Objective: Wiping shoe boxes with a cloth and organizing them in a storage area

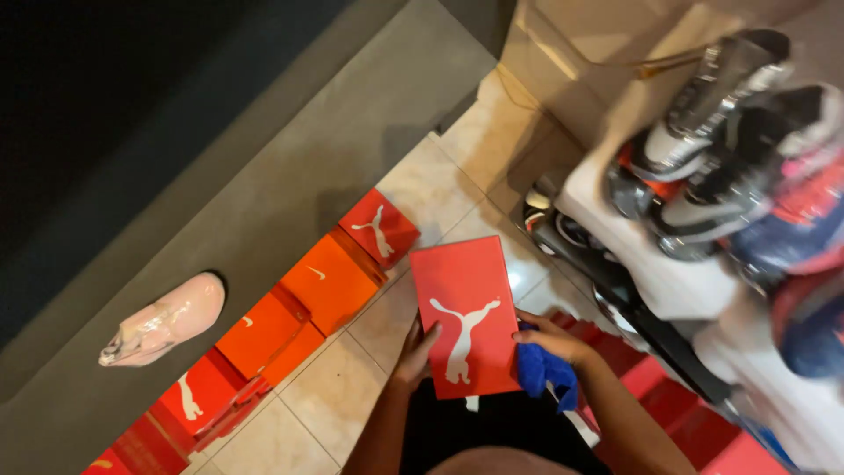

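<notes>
Flat red shoebox (464, 317) with a white leaping-animal mark on its lid, held above the tiled floor (338, 396), left hand (413, 354) clasping its left edge, right hand (552, 339) clamped on its right edge with a blue cloth (545, 374), row of red and orange boxes (290, 308) left of the shoebox.

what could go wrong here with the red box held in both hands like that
1. The red shoebox is held only at its edges by the left hand and right hand; it might slip.
2. The right hand also clutches a blue cloth, likely weakening that grip.
3. Shoes crowd the nearby shelf and could get knocked.
</notes>
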